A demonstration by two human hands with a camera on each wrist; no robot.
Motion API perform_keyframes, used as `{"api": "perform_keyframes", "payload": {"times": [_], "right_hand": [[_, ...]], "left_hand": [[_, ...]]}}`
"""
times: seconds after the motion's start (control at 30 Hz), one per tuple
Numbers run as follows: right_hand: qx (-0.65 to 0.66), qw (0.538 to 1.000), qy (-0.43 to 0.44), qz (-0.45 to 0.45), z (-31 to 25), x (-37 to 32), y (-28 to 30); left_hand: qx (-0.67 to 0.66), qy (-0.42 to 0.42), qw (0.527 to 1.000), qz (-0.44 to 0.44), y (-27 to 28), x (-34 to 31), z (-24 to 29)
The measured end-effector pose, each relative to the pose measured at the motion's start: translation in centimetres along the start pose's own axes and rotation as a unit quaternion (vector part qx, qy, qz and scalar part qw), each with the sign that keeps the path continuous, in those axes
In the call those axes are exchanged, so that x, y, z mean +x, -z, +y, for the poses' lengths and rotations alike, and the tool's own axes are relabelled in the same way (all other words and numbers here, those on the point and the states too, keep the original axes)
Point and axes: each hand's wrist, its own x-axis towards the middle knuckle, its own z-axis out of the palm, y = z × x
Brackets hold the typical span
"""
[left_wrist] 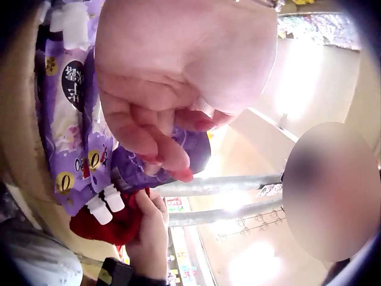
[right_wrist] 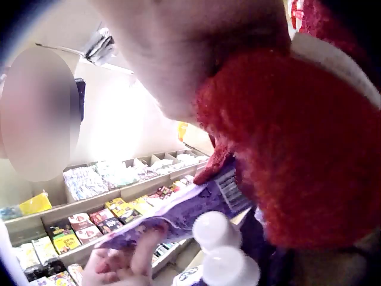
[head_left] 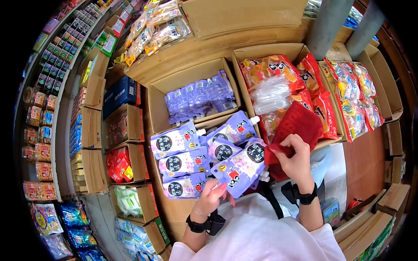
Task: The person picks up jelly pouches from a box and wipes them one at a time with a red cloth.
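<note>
In the head view my left hand (head_left: 211, 194) holds a purple spouted drink pouch (head_left: 238, 172) by its lower left end, with the thumb on the printed front. My right hand (head_left: 297, 160) grips a dark red cloth (head_left: 307, 124), part of which lies against the pouch's right end near its white cap. The right wrist view shows the cloth (right_wrist: 303, 161) bunched beside the pouch (right_wrist: 178, 208); two white caps (right_wrist: 217, 231) stand in front. In the left wrist view the pouch (left_wrist: 193, 146) lies behind my left fingers. More purple pouches (head_left: 185, 163) lie stacked to the left.
Beyond the stack stands a cardboard box (head_left: 159, 98) of smaller purple pouches (head_left: 196, 95). To its right, another box (head_left: 244, 54) holds red snack bags (head_left: 278, 69) and clear plastic wrappers (head_left: 270, 95). Grey posts (head_left: 329, 26) rise at the back right. Packed shelves (head_left: 61, 56) line the left.
</note>
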Motion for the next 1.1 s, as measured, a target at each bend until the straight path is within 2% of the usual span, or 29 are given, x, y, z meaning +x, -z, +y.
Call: {"api": "perform_keyframes", "payload": {"times": [0.1,0.13,0.2,0.4,0.5,0.63,0.73,0.77,0.8,0.9,1.0,1.03,1.1], "right_hand": [[0.087,0.992,0.053,-0.068,-1.4,-0.8,-0.2],[0.085,0.99,0.03,-0.104,-1.8,-1.1,-0.5],[0.051,0.99,0.075,-0.109,-1.2,-1.0,-1.3],[-0.024,0.999,-0.004,-0.032,0.6,-0.4,-0.2],[0.012,1.0,-0.002,-0.021,0.0,-0.6,0.2],[0.065,0.99,0.06,-0.111,-2.2,-1.1,-0.2],[0.043,0.993,0.053,-0.094,-1.1,-1.0,-1.1],[0.017,0.996,0.064,-0.064,-0.2,-0.8,-1.1],[0.005,0.999,0.022,-0.045,0.0,-0.5,-0.8],[-0.026,1.0,0.004,-0.001,0.5,-0.2,0.0],[0.063,0.998,0.009,-0.011,-1.3,-0.8,0.7],[0.094,0.995,0.01,-0.04,-2.6,-1.1,1.0],[0.102,0.987,0.099,-0.076,-4.4,-1.5,0.1]], "left_hand": [[0.071,0.002,0.994,0.086,-1.0,0.2,1.4],[0.089,0.006,0.991,0.1,-0.8,0.1,1.1],[0.127,0.011,0.984,0.129,-0.1,0.0,0.3],[0.12,0.012,0.988,0.096,0.3,-0.1,0.0],[0.134,0.006,0.985,0.11,-0.1,0.0,0.3],[0.114,-0.002,0.986,0.118,-0.6,0.0,0.6],[0.108,-0.008,0.989,0.103,-0.3,0.0,0.3],[0.109,-0.005,0.989,0.095,-0.2,0.0,0.5],[0.108,-0.001,0.99,0.088,-0.3,0.0,0.7],[0.131,-0.016,0.989,0.072,-0.6,0.2,1.1],[0.159,-0.019,0.985,0.071,-1.5,0.3,2.1],[0.167,-0.018,0.984,0.065,-1.7,0.2,2.3],[0.183,-0.015,0.982,0.053,-2.0,0.1,2.6]]}}
